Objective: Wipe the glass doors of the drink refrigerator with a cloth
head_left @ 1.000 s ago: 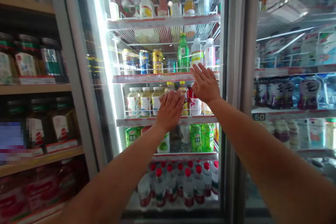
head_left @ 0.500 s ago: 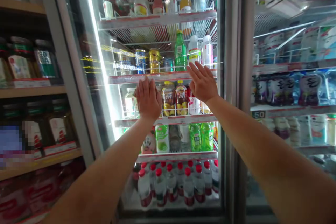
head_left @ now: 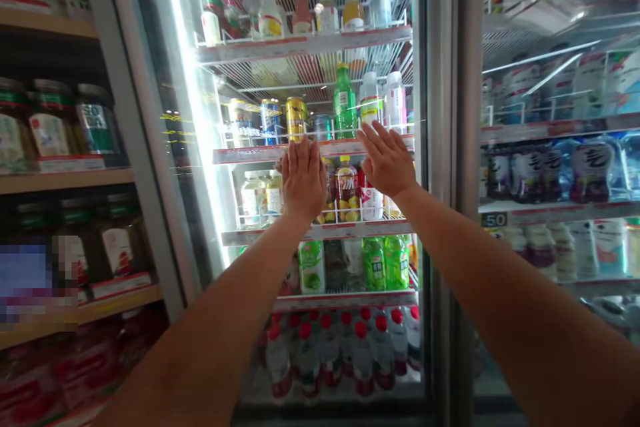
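My left hand (head_left: 303, 177) and my right hand (head_left: 387, 160) are flat and spread, side by side, at the glass door (head_left: 250, 80) of a lit drinks fridge. Neither hand holds anything. Behind the glass, my left fingers are level with a gold can (head_left: 296, 119). My right fingertips are near a green soda bottle (head_left: 345, 103) and white bottles. Between my hands, partly hidden, stand juice bottles with yellow labels (head_left: 347, 192). Lower down are green-labelled drinks (head_left: 383, 263) and water bottles with red caps (head_left: 361, 357).
A metal door frame (head_left: 440, 147) divides this fridge from a second one (head_left: 555, 173) on the right, stocked with bottles. On the left, wooden shelves (head_left: 65, 181) hold glass jars. Wire shelves with red price strips run across the fridge interior.
My left hand has slid right and slightly up, closer to my right hand, and now covers a different part of the shelves. My right hand stays nearly in place.
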A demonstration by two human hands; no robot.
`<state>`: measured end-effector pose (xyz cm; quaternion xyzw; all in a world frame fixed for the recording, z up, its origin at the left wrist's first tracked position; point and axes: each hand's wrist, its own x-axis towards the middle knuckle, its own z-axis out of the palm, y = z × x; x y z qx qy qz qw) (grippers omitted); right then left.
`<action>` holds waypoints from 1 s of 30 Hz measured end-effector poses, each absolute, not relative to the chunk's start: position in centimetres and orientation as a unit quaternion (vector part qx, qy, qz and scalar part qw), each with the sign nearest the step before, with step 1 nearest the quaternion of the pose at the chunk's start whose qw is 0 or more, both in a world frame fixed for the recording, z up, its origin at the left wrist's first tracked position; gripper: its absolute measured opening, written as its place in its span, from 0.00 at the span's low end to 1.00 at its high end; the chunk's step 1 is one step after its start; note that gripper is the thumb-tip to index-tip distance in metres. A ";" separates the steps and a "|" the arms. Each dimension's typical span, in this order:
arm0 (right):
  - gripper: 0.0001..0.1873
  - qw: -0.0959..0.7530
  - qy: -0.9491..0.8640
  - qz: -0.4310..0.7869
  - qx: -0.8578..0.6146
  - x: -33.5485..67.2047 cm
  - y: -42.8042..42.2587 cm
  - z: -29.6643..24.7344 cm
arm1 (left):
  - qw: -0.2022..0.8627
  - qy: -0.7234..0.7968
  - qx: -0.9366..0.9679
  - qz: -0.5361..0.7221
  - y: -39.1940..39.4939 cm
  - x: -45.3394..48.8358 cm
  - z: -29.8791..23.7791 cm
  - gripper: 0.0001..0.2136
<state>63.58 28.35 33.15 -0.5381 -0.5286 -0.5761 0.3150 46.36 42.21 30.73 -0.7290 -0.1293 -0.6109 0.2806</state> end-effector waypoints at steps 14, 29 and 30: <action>0.34 0.306 -0.532 -0.568 -0.548 63.6 28.3 33.2 | 0.270 -0.142 -0.753 -0.583 43.6 43.5 32.8 0.27; 0.35 0.311 -0.531 -0.575 -0.539 63.7 28.4 33.1 | 0.259 -0.139 -0.768 -0.569 43.2 44.0 33.2 0.28; 0.36 0.311 -0.531 -0.574 -0.541 63.7 28.4 33.1 | 0.247 -0.152 -0.759 -0.583 42.9 44.6 33.2 0.28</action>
